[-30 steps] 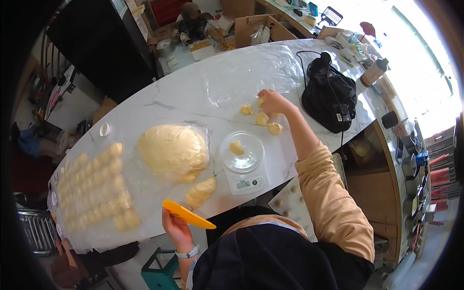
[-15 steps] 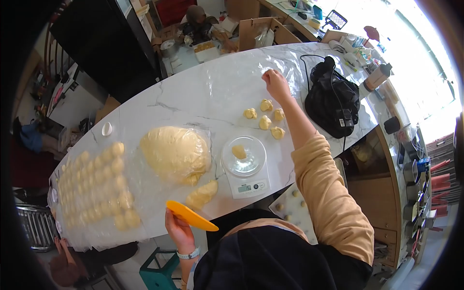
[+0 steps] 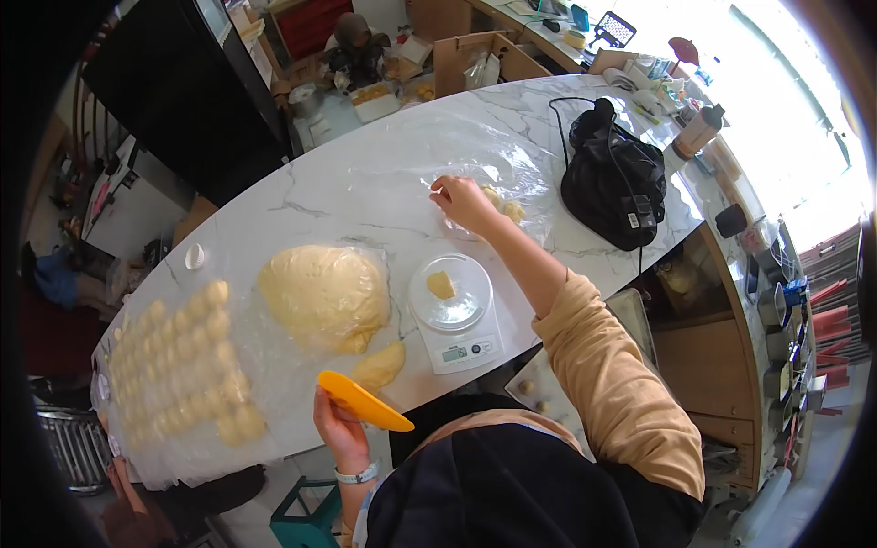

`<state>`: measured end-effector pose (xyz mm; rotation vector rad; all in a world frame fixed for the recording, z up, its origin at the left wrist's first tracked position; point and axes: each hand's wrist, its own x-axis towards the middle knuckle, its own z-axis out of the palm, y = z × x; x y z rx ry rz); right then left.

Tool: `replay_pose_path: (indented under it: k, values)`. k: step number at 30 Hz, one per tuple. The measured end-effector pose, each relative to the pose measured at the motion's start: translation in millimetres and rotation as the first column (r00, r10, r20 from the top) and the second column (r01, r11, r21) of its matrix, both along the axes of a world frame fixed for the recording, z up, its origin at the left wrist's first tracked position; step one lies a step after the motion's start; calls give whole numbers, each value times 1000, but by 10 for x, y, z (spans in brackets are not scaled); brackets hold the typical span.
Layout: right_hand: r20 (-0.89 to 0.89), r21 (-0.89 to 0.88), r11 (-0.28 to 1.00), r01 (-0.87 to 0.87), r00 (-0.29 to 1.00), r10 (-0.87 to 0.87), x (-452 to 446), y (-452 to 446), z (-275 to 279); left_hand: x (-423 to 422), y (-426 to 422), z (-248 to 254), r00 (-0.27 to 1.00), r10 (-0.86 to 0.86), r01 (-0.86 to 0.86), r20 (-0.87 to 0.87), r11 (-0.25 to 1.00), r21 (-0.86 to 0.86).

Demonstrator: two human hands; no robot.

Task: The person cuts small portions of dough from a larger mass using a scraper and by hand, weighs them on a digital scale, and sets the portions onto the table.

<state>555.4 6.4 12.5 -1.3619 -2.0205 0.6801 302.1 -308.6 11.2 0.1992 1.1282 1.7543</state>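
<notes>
My left hand (image 3: 340,426) holds an orange scraper (image 3: 365,402) at the table's front edge. Fingers bent together, my right hand (image 3: 462,201) is over a clear plastic sheet (image 3: 402,164), which now lies over several small dough pieces (image 3: 512,211); whether the fingers pinch its edge is hard to make out. A white digital scale (image 3: 466,353) carries a clear dish with one dough piece (image 3: 440,285). Left of it sit a big dough mass (image 3: 324,294) under plastic and a smaller dough strip (image 3: 379,366). Rows of dough balls (image 3: 187,342) lie under plastic at the left.
A black bag (image 3: 614,178) with a cord sits on the right of the marble table (image 3: 301,196). A small white cap (image 3: 195,256) is at the left. Beyond the table is another person (image 3: 356,50). A green stool (image 3: 306,511) stands below.
My right hand has moved from the dough pieces to the far plastic, then back toward me and left. The sheet has come over the dough pieces. My left hand still holds the scraper.
</notes>
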Motion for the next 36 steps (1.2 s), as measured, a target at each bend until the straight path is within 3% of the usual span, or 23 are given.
replay_pose_path:
  k: [3, 6, 10, 14, 16, 18, 19, 21, 23, 25, 26, 27, 28, 29, 30, 32, 34, 36]
  values:
    - [-46, 23, 999, 42, 998, -41, 163, -198, -22, -44, -35, -41, 1000, -9, 9, 11, 1000, 6]
    - [330, 367, 917, 155, 900, -284, 378, -539, 7, -42, -15, -47, 1000, -11, 10, 25, 1000, 27]
    - [525, 137, 988, 75, 840, -136, 572, -667, -319, 45, 53, 13, 999, -36, 35, 23, 998, 43]
    - [152, 270, 947, 172, 964, -219, 438, -916, 227, 167, 208, 183, 997, -70, 73, -30, 992, 105]
    - [-210, 41, 999, -5, 978, 14, 327, -1238, 632, 213, 311, 264, 986, -155, 162, -53, 970, 181]
    - [-611, -142, 926, -350, 767, 196, 133, -1601, 786, 334, 434, 284, 972, -224, 235, -72, 935, 265]
    - [-652, -167, 886, -432, 723, 230, 29, -1771, 777, 411, 500, 298, 962, -259, 273, -84, 909, 314]
    - [-253, -208, 904, -374, 913, 320, -6, -1994, 877, 595, 585, 355, 908, -382, 411, -171, 892, 188]
    - [-361, -189, 957, -220, 922, 141, 102, -2049, 700, 669, 740, 394, 830, -449, 512, -331, 849, 130]
    - [-699, -78, 996, 34, 710, -79, 248, -2068, 608, 692, 901, 400, 713, -427, 582, -556, 803, 130]
    - [-726, -122, 979, 165, 658, -201, 348, -2081, 651, 625, 880, 388, 553, -296, 524, -779, 851, 49]
    - [-743, -176, 942, 286, 589, -317, 433, -2108, 732, 484, 811, 361, 325, -169, 435, -931, 900, -12]
    - [-727, -143, 939, 314, 611, -315, 510, -2149, 781, 348, 718, 318, 51, -63, 322, -997, 946, -43]
    - [-710, -111, 936, 334, 632, -310, 572, -2216, 817, 240, 570, 199, 39, -55, 239, -998, 970, -44]
    - [-697, -77, 933, 351, 651, -302, 567, -2261, 827, 132, 381, -1, 24, -46, 152, -999, 987, -41]
    - [-698, -170, 956, 240, 656, -289, 440, -2325, 774, -42, 27, -384, 12, -91, -1, -996, 996, -91]
    - [-725, -268, 961, 73, 641, -252, 205, -2369, 674, -92, -128, -332, -109, -130, -18, -986, 992, -128]
    - [-476, -240, 964, -118, 879, -11, -91, -2392, 514, -112, -191, -313, -195, -130, 2, -972, 991, -133]
